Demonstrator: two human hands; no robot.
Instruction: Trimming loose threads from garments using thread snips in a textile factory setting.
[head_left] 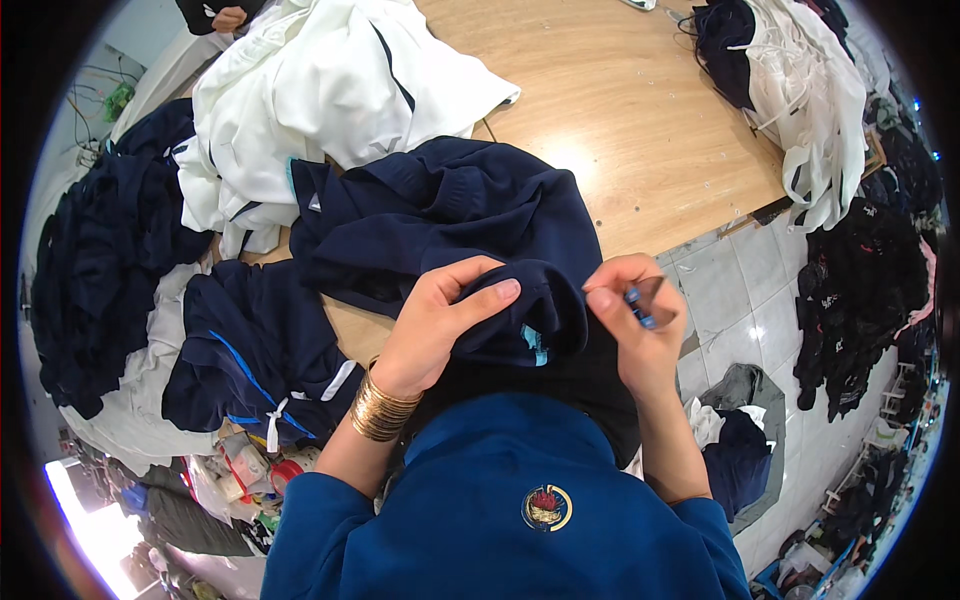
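A navy garment (pixel 490 205) lies bunched on the table's near edge, and its near end hangs over toward my lap. My left hand (pixel 440 315) is closed on that end, thumb on top, holding a rounded opening spread. Inside the opening shows a small turquoise label (pixel 533 345). Against the opening's right edge, my right hand (pixel 645 325) pinches with thumb and forefinger; whether it grips cloth or a thread is too small to tell. Tucked in the same palm are small blue-handled thread snips (pixel 638 308), partly hidden by the fingers.
White garments (pixel 310 85) are heaped at the far left of the wooden table (pixel 600 110). Navy garments (pixel 250 350) lie at the left, with a darker pile (pixel 110 260) beyond. White and navy clothing (pixel 810 100) hangs off the right edge. A grey bag (pixel 745 400) stands on the tiled floor.
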